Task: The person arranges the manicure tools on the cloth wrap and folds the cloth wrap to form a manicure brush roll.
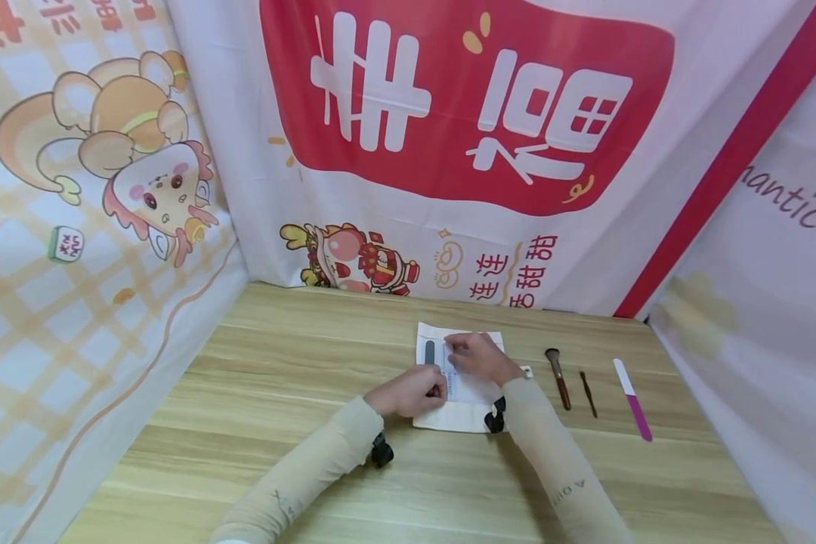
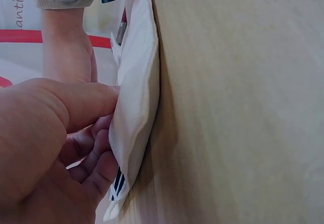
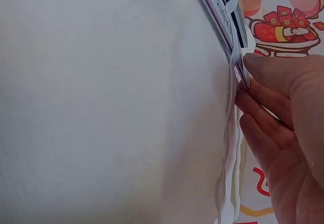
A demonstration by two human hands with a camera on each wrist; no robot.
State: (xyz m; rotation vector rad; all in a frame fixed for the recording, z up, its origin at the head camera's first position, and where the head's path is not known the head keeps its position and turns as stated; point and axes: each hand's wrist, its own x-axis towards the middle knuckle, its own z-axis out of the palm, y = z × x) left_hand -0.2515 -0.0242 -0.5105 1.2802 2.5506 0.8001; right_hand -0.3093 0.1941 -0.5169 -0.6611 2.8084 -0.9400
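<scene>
Step in hand, my read: seating a thin lettered strip under the elastic of a white cloth pouch. Pouch lies opened out on the tabletop, in front of the person. A grey-green file sits in it, beside where the hands work.

Right hand: thumb and fingers pinch the end of the strip at the pouch's far part. Left hand: fingers bent in against the pouch, thumb at the cloth; can't tell whether they pinch anything, tips are hidden.

Next move calls for: elastic held clear, strip pushed along its length, then let go once it lies flat. Risk, I'd guess: thin edge snags on the elastic, or the soft cloth bunches up.

Not in the pouch: brush, small brown tool and white-and-purple file, all on the tabletop to the right.
</scene>
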